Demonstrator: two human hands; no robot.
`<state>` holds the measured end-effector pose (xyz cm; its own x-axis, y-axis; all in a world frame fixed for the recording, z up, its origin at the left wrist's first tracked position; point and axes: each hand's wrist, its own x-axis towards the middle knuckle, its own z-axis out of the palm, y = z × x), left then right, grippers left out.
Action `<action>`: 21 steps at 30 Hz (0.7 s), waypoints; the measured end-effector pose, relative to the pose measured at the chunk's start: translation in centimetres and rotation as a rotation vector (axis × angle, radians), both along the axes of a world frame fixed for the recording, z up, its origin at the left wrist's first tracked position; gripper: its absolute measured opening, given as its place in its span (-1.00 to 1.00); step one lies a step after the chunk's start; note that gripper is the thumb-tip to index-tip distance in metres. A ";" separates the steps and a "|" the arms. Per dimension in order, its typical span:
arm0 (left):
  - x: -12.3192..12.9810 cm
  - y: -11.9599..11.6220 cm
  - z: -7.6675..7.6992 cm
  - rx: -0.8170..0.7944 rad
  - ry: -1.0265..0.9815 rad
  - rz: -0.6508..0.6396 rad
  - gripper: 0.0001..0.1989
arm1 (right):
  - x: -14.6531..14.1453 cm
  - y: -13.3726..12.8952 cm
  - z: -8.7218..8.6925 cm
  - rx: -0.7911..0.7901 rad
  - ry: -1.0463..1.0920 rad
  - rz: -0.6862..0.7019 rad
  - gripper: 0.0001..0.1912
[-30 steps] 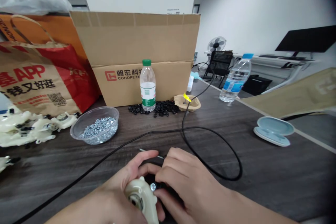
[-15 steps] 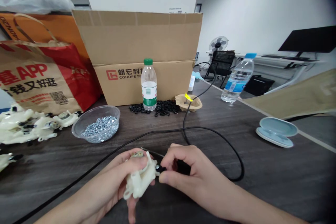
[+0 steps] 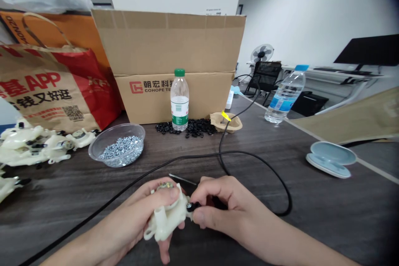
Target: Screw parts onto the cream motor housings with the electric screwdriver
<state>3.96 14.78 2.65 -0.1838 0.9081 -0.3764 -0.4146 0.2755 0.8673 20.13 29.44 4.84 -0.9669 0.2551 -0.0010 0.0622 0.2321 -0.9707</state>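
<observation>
My left hand (image 3: 146,208) is closed around a cream-white moulded plastic housing (image 3: 170,216), thumb across its top. At the housing's right side sits a small black plastic piece (image 3: 193,206) with a shiny screw head (image 3: 188,205) in it. The thumb and forefinger of my right hand (image 3: 230,212) pinch that black piece against the housing. A thin metal shaft (image 3: 182,179), like a screwdriver's, points left from under my right hand; its rear part is hidden by the fingers.
A clear bowl (image 3: 93,151) of screws stands left of centre, beside more white housings (image 3: 34,145). Loose black pieces (image 3: 199,128) lie around a green-capped bottle (image 3: 180,104). A black cable (image 3: 199,156) loops across the table. A blue case (image 3: 330,160) lies open at right.
The housing has tilted slightly in my left hand, and the black piece with its screw head shows more clearly. My right hand still pinches it. The whole view has shifted a little.
</observation>
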 end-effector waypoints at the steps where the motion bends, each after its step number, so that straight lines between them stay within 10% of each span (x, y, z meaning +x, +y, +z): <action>1: 0.0 0.0 -0.1 0.015 0.002 0.010 -0.56 | -0.1 -0.1 0.0 0.065 0.010 -0.034 -0.84; 13: 0.6 0.3 -0.4 0.094 -0.029 0.111 -0.56 | -0.1 -0.6 -2.2 0.926 0.375 -0.234 -0.84; 21: -1.8 -3.0 2.5 0.084 0.305 -0.223 -0.62 | 0.4 1.3 -2.0 1.061 0.285 -0.081 -0.63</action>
